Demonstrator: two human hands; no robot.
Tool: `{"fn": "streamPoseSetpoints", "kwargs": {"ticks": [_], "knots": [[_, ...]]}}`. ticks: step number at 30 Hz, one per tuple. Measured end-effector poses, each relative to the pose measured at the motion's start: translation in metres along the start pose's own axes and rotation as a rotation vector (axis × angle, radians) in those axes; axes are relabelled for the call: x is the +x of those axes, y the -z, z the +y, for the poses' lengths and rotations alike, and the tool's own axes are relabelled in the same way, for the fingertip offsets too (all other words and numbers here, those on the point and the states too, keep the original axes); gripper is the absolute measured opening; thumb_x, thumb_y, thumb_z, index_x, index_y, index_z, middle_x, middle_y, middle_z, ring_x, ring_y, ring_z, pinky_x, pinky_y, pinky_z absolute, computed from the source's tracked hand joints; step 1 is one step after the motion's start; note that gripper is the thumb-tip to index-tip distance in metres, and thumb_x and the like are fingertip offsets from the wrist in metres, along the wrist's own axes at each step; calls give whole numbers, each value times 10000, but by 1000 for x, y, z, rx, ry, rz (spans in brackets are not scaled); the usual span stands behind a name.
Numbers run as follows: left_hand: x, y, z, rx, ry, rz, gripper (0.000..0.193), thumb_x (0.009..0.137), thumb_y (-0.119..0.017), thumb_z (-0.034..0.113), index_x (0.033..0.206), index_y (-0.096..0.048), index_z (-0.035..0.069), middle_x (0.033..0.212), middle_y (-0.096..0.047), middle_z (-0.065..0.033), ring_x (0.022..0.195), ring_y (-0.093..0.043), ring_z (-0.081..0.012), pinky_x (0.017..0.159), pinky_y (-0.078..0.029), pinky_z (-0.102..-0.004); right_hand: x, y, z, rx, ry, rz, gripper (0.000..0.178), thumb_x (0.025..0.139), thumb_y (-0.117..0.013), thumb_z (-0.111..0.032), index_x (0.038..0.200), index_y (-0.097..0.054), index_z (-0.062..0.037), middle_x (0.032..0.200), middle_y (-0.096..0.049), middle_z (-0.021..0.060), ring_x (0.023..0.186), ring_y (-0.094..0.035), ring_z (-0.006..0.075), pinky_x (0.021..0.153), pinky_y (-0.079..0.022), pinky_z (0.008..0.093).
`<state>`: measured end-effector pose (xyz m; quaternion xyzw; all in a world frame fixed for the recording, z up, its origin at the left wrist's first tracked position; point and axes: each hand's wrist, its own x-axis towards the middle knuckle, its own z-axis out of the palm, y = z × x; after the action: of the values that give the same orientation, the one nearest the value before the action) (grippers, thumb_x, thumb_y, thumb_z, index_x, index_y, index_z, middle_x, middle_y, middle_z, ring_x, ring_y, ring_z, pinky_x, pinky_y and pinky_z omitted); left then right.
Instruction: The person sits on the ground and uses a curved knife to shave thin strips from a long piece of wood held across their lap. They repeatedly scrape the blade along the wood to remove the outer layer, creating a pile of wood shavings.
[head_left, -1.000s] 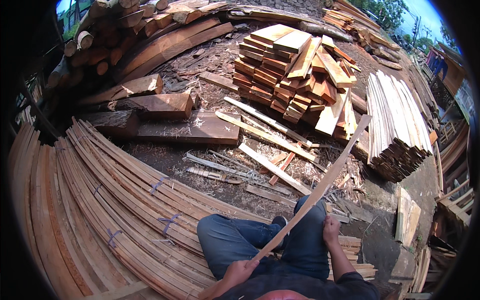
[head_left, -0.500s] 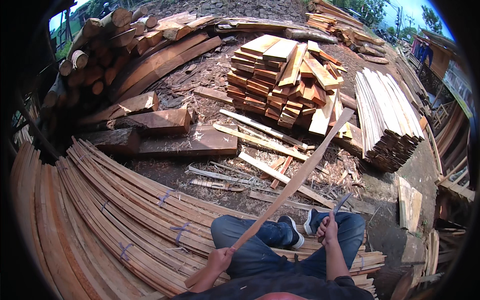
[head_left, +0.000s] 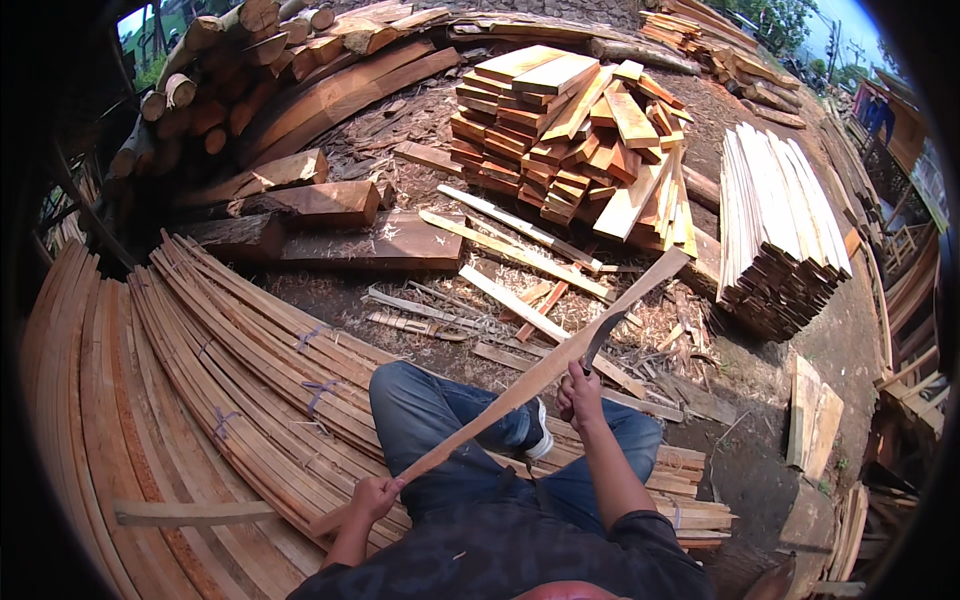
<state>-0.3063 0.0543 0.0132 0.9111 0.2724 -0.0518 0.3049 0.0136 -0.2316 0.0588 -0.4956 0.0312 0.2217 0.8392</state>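
Note:
My left hand [head_left: 376, 497] is closed round the near end of a long, flat wooden slat [head_left: 530, 378]. The slat slants up and away to the right across my lap, widening toward its far end. In my right hand [head_left: 580, 396], the fingers are wrapped round the handle of a knife with a dark, curved blade [head_left: 604, 336]. That blade lies along the right edge of the slat, past its middle; whether it touches the wood I cannot tell. My legs [head_left: 430, 410] are bent beneath the slat.
Bundled long slats [head_left: 260, 370] with ties spread on the left. Ahead rises a stack of cut boards [head_left: 560, 130], with loose strips [head_left: 530, 305] and shavings before it. A pale slat stack [head_left: 780, 220] stands at the right; logs [head_left: 200, 90] are piled at the far left.
My right hand has come up and left, bringing the knife from apart to beside the slat. My left hand has shifted left with the slat. The view has moved slightly.

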Motion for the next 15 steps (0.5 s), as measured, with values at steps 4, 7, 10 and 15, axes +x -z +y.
{"fn": "streamPoseSetpoints", "kwargs": {"ticks": [4,7,10,15], "knots": [[-12,9,32,25,-54,52,498,856,-577,469,626,-592,27,560,-544,-164,556,-569,-353,524,-423,-432,-6,12,-12,-54,-31,78,234,847,-693,-183,833,-494,-60,494,-403,-36,347,-357,77,342,-308,246],[-8,31,49,134,-33,22,504,853,-588,452,638,-543,-2,543,-502,-161,516,-516,-330,518,-398,-417,-2,30,-18,-115,100,75,186,823,-693,-143,839,-570,-4,539,-518,4,359,-440,84,335,-343,252],[-6,60,85,142,-55,42,470,865,-573,455,791,-556,-9,611,-537,-153,596,-554,-292,575,-426,-399,-10,24,-24,-75,217,27,176,834,-681,-144,854,-579,-3,568,-522,-4,407,-448,67,367,-350,236],[26,52,160,1,-234,206,451,893,-556,427,1061,-519,9,913,-575,-172,850,-578,-294,797,-456,-394,-16,10,-47,-64,181,-61,172,859,-656,-125,905,-551,4,562,-509,-7,397,-435,59,359,-328,233]]}}
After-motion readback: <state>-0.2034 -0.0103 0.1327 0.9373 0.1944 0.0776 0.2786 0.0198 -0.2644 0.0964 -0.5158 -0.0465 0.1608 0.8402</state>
